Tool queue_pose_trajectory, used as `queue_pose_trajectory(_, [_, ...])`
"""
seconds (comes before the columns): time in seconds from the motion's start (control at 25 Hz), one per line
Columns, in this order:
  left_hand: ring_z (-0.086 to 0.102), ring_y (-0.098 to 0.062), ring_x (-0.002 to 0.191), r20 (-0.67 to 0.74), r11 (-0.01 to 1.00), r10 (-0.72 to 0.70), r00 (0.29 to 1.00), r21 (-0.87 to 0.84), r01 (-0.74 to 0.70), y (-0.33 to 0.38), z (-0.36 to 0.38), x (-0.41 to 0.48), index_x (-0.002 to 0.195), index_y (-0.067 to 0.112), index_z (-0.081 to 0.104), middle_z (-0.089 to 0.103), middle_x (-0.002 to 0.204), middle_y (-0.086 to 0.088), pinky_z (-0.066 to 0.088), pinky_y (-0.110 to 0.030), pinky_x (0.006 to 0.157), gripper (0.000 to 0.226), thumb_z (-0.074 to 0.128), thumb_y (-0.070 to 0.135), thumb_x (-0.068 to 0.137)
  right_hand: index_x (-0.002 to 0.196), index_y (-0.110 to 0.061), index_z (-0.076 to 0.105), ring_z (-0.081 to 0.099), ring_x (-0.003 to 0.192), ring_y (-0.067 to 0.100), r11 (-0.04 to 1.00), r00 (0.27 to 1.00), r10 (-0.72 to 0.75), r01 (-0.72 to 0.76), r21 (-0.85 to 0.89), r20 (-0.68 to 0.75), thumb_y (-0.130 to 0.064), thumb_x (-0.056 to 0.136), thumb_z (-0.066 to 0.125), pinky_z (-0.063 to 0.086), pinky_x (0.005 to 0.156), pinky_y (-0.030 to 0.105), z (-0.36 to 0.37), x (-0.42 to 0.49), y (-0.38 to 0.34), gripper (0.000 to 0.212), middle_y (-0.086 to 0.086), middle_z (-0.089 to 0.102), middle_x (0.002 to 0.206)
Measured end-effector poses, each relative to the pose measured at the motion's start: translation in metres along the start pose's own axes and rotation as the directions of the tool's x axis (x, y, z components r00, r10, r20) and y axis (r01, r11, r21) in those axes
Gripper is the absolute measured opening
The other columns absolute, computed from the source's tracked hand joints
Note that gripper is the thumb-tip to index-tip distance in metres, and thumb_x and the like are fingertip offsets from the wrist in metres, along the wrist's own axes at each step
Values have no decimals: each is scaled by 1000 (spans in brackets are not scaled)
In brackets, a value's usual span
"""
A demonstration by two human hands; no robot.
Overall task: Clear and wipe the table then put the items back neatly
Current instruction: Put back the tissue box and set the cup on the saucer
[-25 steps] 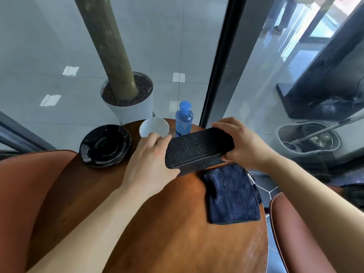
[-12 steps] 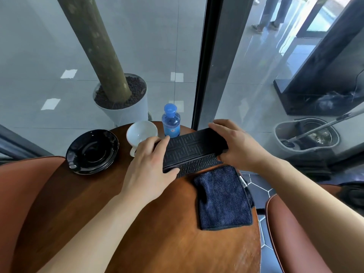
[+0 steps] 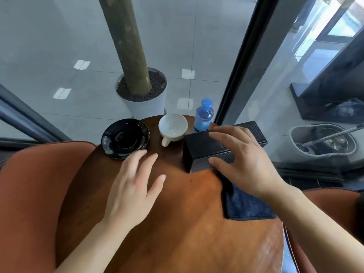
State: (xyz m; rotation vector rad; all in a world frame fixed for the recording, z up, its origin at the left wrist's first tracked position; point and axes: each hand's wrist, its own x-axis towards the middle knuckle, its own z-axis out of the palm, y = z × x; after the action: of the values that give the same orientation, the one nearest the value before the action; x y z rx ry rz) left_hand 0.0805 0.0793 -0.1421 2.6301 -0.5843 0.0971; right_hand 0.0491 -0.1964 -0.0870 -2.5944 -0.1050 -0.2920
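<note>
A black patterned box (image 3: 199, 148) stands on the round wooden table (image 3: 177, 233) near its far right edge. My right hand (image 3: 244, 164) is spread over it, fingers on its top and thumb at its front face. My left hand (image 3: 134, 192) hovers flat over the table's middle, holding nothing. A dark blue cloth (image 3: 248, 205) lies under my right wrist, partly hidden. At the far edge sit a black saucer (image 3: 125, 137), a white cup (image 3: 172, 126) and a small blue-capped bottle (image 3: 203, 117).
Orange chairs flank the table at the left (image 3: 35, 194) and right (image 3: 334, 203). A glass wall with a black frame (image 3: 246, 62) runs just behind the table. Beyond it stand a potted tree (image 3: 141, 95) and a mop bucket (image 3: 323, 140).
The box, held in both hands, has come down onto the table by the bottle. My left hand let go and drew back to the middle. My right hand's fingers have loosened.
</note>
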Motion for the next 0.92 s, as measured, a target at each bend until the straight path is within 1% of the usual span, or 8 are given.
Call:
queue_pose_trajectory(0.16, [50, -38, 134, 97, 979, -108, 989, 184, 89, -65, 1, -59, 137, 10, 59, 52, 142, -17, 48, -54, 107, 63, 38, 53, 98, 122, -15, 69, 56, 109, 18, 988, 988, -126, 133, 77, -86, -20, 85, 72, 46, 95, 26, 37, -3, -56, 37, -3, 66, 118])
queue_pose_trajectory(0.28, [36, -44, 145, 198, 922, -269, 943, 335, 193, -101, 6, -88, 147, 16, 51, 43, 154, -21, 32, -65, 116, 71, 31, 63, 97, 121, -17, 69, 58, 100, 16, 984, 989, -147, 144, 103, 23, -20, 85, 71, 49, 86, 26, 79, -1, -84, 36, -5, 67, 111])
queue_pose_trajectory(0.4, [25, -42, 152, 260, 901, -335, 906, 369, 227, -119, 19, -104, 156, 24, 36, 31, 164, -17, 24, -70, 117, 79, 21, 73, 96, 120, -19, 68, 63, 93, 18, 989, 986, -14, -11, 146, 165, -27, 87, 66, 55, 80, 37, 124, 14, -101, 34, -5, 68, 104])
queue_pose_trajectory(0.52, [21, -40, 154, 232, 900, -320, 919, 378, 218, -123, 28, -111, 160, 26, 28, 26, 167, -15, 20, -68, 120, 78, 20, 72, 97, 118, -19, 67, 66, 92, 20, 962, 943, 214, -248, 112, 254, -32, 91, 64, 55, 81, 39, 152, 43, -110, 31, -3, 69, 101])
queue_pose_trajectory(0.6, [19, -39, 155, 203, 897, -316, 927, 383, 222, -124, 29, -112, 160, 26, 27, 24, 167, -15, 17, -66, 121, 78, 23, 72, 97, 118, -16, 65, 68, 90, 22, 878, 873, 405, -454, 150, 271, -38, 93, 63, 56, 85, 42, 162, 62, -116, 33, -4, 68, 92])
queue_pose_trajectory(0.72, [19, -38, 155, 174, 901, -304, 937, 371, 224, -125, 30, -113, 159, 26, 29, 25, 167, -15, 16, -66, 122, 77, 27, 71, 96, 102, -6, 60, 74, 76, 33, 552, 674, 648, -737, 391, 355, -34, 96, 63, 61, 81, 51, 177, 87, -121, 29, 7, 68, 79])
queue_pose_trajectory(0.8, [20, -38, 155, 163, 901, -298, 940, 375, 221, -124, 31, -112, 159, 27, 29, 25, 167, -15, 17, -65, 122, 77, 29, 71, 96, 93, -6, 59, 75, 70, 32, 403, 589, 694, -795, 454, 414, -27, 97, 62, 63, 76, 51, 189, 97, -118, 22, 12, 71, 80])
queue_pose_trajectory(0.92, [21, -39, 155, 155, 904, -292, 944, 368, 219, -124, 31, -112, 158, 26, 32, 26, 167, -15, 18, -65, 121, 76, 32, 69, 96, 105, 0, 65, 73, 57, 24, 300, 550, 718, -798, 522, 428, -15, 98, 59, 64, 68, 45, 204, 105, -115, 18, 11, 69, 80])
